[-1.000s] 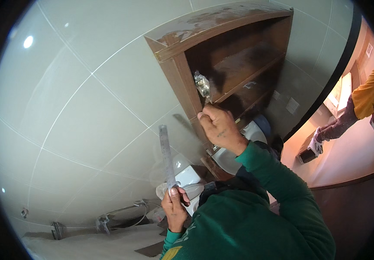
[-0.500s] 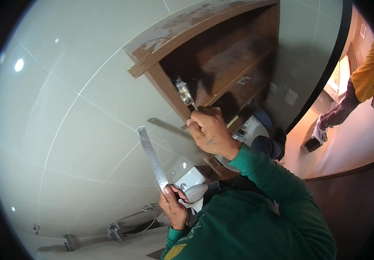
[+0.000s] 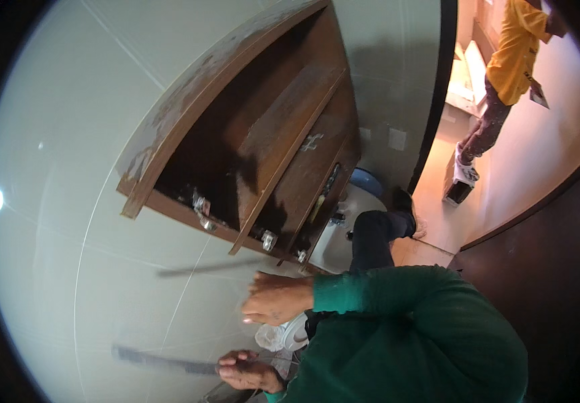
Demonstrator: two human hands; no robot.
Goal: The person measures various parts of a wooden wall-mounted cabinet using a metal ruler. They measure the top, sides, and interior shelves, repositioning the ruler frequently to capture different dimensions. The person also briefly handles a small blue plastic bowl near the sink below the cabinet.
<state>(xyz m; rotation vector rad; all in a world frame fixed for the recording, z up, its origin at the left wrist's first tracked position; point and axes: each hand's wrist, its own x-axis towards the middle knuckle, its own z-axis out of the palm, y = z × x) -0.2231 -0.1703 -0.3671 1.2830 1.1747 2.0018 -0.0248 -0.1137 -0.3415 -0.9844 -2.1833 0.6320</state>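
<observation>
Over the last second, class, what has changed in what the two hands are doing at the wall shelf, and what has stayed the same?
The right hand has dropped away from the brown wooden shelf unit, where it was working at a metal fitting, and now sits lower against the tiled wall; whether it grips anything is blurred. The left hand still holds the long metal ruler, now swung from upright to nearly level. The shelf unit stays mounted.
</observation>
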